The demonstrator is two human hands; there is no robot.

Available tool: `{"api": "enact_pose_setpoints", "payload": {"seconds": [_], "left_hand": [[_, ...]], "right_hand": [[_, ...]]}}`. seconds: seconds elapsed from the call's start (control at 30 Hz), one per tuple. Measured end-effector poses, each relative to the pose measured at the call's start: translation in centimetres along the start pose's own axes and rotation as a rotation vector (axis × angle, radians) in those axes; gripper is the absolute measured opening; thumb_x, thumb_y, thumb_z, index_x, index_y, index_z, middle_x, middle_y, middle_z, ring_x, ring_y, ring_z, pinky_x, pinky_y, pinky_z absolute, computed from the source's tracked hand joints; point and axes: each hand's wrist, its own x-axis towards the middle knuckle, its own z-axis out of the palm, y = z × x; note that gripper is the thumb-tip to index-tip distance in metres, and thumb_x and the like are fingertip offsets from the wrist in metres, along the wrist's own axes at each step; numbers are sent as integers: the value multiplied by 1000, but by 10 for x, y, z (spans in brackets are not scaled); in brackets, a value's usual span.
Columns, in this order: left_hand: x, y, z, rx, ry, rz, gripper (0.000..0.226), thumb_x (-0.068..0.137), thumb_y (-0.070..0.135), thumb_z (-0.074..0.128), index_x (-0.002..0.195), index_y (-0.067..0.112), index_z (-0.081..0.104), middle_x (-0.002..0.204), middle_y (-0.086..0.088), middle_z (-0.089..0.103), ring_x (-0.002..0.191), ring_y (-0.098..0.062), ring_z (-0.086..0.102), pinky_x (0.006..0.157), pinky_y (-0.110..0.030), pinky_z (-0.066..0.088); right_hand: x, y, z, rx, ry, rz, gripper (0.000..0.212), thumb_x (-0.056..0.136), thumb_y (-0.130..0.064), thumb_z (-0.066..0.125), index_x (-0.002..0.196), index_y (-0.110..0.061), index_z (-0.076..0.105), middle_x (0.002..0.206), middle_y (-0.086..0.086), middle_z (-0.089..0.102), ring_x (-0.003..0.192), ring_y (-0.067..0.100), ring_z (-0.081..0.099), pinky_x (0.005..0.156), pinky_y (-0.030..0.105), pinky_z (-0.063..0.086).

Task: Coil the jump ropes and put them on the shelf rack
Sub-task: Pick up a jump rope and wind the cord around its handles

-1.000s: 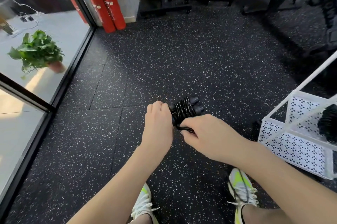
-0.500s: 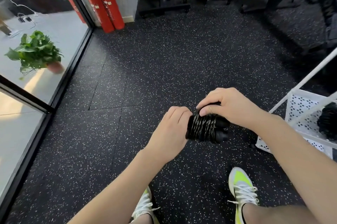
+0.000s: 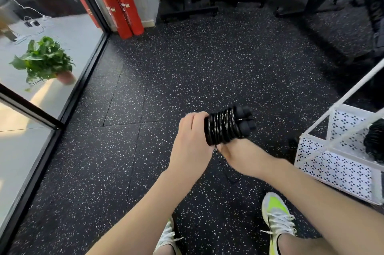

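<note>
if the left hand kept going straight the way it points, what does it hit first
The left hand points up and right, its grip round the coiled jump rope. Beyond the rope, only bare speckled floor lies that way; the black equipment frames look far off, though depth is unclear.

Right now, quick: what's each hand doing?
Left hand: grips the handle end of the coiled jump rope.
Right hand: under the coil, holding the loose rope tail; its exact grip is partly hidden.
</note>
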Motion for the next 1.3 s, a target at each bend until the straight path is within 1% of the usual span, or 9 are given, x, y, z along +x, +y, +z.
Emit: {"api": "enact_pose_setpoints", "payload": {"seconds": [0.07,0.17,0.4,0.5,0.6,0.77,1.07,1.2,1.3], "left_hand": [[5,-2,-1,1,40,-52,50,77,-5,74,121,13,58,115,-1,54,104,-24,54,87,-32,47],[8,-11,-5,102,-27,-103,68,82,4,75,139,25,46,122,0,48,108,-24,49,83,-38,51],[8,-23,-14,184,-87,-120,86,90,11,69,158,39,26,127,-1,47,111,-24,47,76,-32,40],[9,-25,-17,157,-71,-142,85,90,9,68,159,37,26,126,-1,49,111,-24,49,78,-35,45],[12,-25,-19,104,-39,-170,85,90,11,69,159,35,25,126,0,50,111,-25,52,81,-41,51],[14,-29,-24,66,-23,-164,76,89,13,70,148,43,34,125,4,51,111,-23,55,84,-47,55],[9,-27,-21,31,-101,-53,76,91,12,67,154,36,33,130,5,50,116,-19,53,89,-37,49],[2,-21,-16,-55,-214,-29,88,90,10,68,160,35,21,136,8,49,124,-13,47,100,-32,44],[-2,-19,-17,-101,-324,29,101,86,4,72,163,33,12,131,9,51,119,-11,46,99,-32,43]], "right_hand": [[-1,-16,11,47,-12,23,15,101,-10,41,113,-10,49,89,-2,55,71,19,56,65,33,43],[-10,-39,21,55,-51,32,59,100,-19,45,152,-15,17,110,7,60,85,21,61,73,35,48],[-16,-46,17,-318,-41,159,74,105,-37,38,160,-14,-6,131,11,55,99,32,65,71,40,43],[-15,-41,21,-323,-77,221,64,107,-41,32,157,-11,5,117,10,60,89,29,62,70,39,41],[-10,-37,22,-165,-17,295,35,108,-47,18,122,-18,34,86,5,59,76,28,57,68,39,43],[-2,-16,19,-49,136,371,47,105,-56,12,100,-22,44,78,1,59,77,28,61,71,40,50],[9,19,20,495,261,475,50,103,-45,43,65,-22,65,47,-13,54,54,14,50,60,34,40],[12,30,11,444,163,499,29,96,-16,54,83,-30,77,84,-1,74,87,32,67,81,39,52],[4,31,-7,291,139,534,16,98,-13,49,105,-18,63,98,13,61,97,35,59,89,37,46]]}}
